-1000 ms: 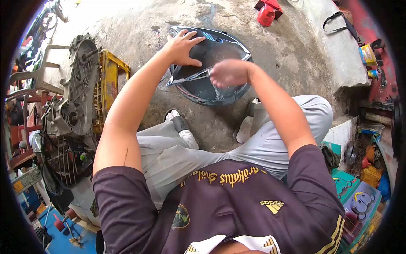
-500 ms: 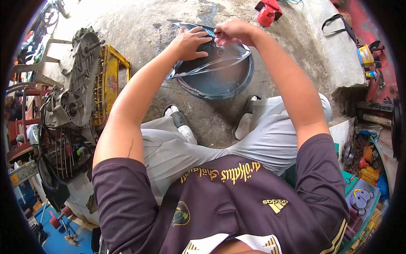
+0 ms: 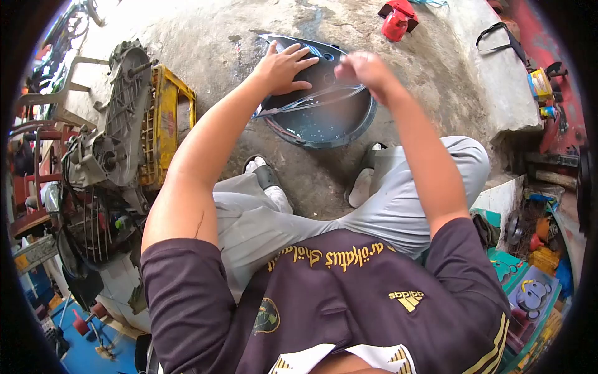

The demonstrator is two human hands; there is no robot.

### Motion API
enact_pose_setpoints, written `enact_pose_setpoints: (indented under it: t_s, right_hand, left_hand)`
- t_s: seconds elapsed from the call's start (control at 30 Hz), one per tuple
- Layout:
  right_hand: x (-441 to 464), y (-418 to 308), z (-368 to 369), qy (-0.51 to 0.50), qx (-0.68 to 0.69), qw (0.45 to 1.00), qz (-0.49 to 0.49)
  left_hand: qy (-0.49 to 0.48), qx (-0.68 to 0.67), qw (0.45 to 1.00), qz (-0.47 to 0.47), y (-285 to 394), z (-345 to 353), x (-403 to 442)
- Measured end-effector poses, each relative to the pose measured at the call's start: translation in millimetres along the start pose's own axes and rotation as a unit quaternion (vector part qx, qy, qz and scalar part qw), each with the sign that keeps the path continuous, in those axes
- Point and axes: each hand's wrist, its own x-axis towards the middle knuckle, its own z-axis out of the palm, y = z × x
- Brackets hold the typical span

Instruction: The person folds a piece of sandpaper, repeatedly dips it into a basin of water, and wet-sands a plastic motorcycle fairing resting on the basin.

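A dark, glossy panel (image 3: pixel 319 73) with a blue-striped sticker and a round hole near its far edge lies across a black basin (image 3: pixel 372 118). My left hand (image 3: pixel 283 67) rests on the panel's left part, its fingers spread. Over the basin's right far side is my right hand (image 3: pixel 367 70), blurred by motion. Its fingers look curled together; what they may hold is hidden. Liquid with bubbles shows in the near part of the basin.
A yellow crate (image 3: pixel 163 118) and a metal engine casing (image 3: pixel 121 118) stand on the left. A red part (image 3: pixel 396 23) lies on the concrete floor at the far right. A concrete ledge (image 3: pixel 498 87) runs along the right side.
My right hand has moved to the right and slightly nearer, away from the panel's striped sticker. My left hand stays on the panel, its fingers spread a little wider.
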Motion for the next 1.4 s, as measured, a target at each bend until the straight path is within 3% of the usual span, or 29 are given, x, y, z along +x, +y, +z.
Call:
enact_pose_setpoints:
  t_s: [0.03, 0.07, 0.13, 0.23, 0.3, 0.37, 0.47, 0.5, 0.6, 0.63, 0.77, 0.83, 0.87, 0.9, 0.93, 0.97, 1.03, 1.17, 1.23, 1.33, 1.4]
  right_hand:
    - [-8, 14, 0, 0.022, -0.022, 0.999, 0.006]
    - [-13, 30, -1, 0.008, -0.149, 0.989, 0.021]
    - [-21, 53, 1, -0.052, -0.356, 0.932, 0.046]
    - [5, 107, 20, -0.19, -0.553, 0.811, 0.035]
    - [12, 103, 38, -0.277, -0.618, 0.734, 0.045]
    - [50, 152, 55, -0.272, -0.609, 0.745, 0.002]
    - [54, 149, 71, -0.251, -0.63, 0.727, 0.107]
    - [49, 152, 73, -0.186, -0.582, 0.782, 0.125]
    - [51, 160, 81, -0.103, -0.507, 0.849, 0.106]
    - [53, 163, 83, -0.102, -0.507, 0.849, 0.103]
    - [60, 187, 98, -0.188, -0.508, 0.839, 0.058]
    - [50, 172, 99, -0.264, -0.373, 0.869, 0.19]
    - [50, 168, 95, -0.263, -0.374, 0.869, 0.19]
    - [51, 168, 89, -0.316, -0.187, 0.885, 0.287]
    - [51, 171, 80, -0.353, 0.008, 0.858, 0.374]
    - [50, 174, 68, -0.416, 0.08, 0.829, 0.366]
    - [22, 127, 53, -0.364, 0.045, 0.868, 0.334]
    - [9, 100, 28, -0.394, -0.016, 0.876, 0.276]
    - [9, 84, 12, -0.373, -0.018, 0.88, 0.294]
    - [15, 58, -9, -0.351, 0.093, 0.893, 0.267]
    - [18, 32, -17, -0.269, 0.065, 0.936, 0.216]
  left_hand:
    - [-0.018, -0.006, 1.0, -0.013, 0, -1, 2]
    - [-0.019, -0.005, 1.0, -0.008, -1, -2, 4]
    - [-0.013, 0.007, 1.0, -0.017, -7, -4, 4]
    - [-0.024, -0.014, 0.998, -0.063, -17, -6, 3]
    - [-0.02, -0.021, 0.998, -0.064, -21, -5, 2]
    - [-0.024, -0.028, 0.997, -0.073, -19, -7, 2]
    - [-0.029, -0.022, 0.997, -0.072, -19, -4, 4]
    - [-0.028, -0.018, 0.997, -0.074, -19, -5, 3]
    - [-0.015, -0.064, 0.995, -0.075, -20, -6, 0]
    - [-0.013, -0.062, 0.995, -0.076, -21, -6, 1]
    - [-0.022, -0.082, 0.994, -0.075, -22, -11, 1]
    - [-0.031, -0.09, 0.993, -0.074, -23, -10, 2]
    - [-0.021, -0.091, 0.993, -0.072, -23, -9, 2]
    - [-0.02, -0.092, 0.993, -0.072, -25, -8, 3]
    - [-0.013, -0.095, 0.993, -0.071, -27, -7, 4]
    - [-0.01, -0.101, 0.992, -0.07, -25, -4, 3]
    - [-0.012, -0.086, 0.993, -0.073, -23, -5, 1]
    - [-0.024, -0.078, 0.994, -0.072, -18, -6, 0]
    - [-0.026, -0.067, 0.995, -0.072, -17, -4, 1]
    - [-0.023, -0.046, 0.997, -0.057, -12, 7, -1]
    - [-0.008, -0.052, 0.997, -0.059, -9, 14, 1]
